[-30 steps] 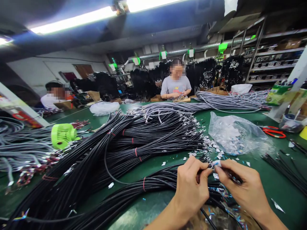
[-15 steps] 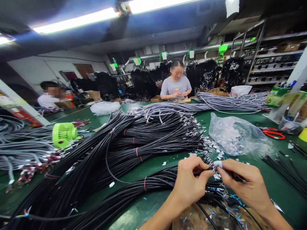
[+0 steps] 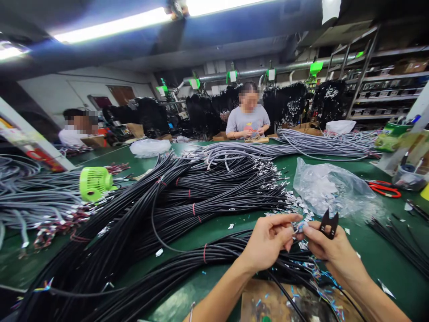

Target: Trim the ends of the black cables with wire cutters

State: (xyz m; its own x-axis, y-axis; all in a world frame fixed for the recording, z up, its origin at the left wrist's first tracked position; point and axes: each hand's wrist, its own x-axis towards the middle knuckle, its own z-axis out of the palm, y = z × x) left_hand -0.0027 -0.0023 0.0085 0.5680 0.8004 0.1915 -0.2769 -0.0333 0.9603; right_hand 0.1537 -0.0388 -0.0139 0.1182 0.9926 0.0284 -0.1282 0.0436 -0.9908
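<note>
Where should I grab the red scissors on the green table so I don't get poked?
Take the red scissors by the red handle loops, coming down from above. They lie flat on the green table, beside the clear plastic bag, so the loops are easy to pinch. Which way the blades point is too small to tell, so keep to the red part.
</note>
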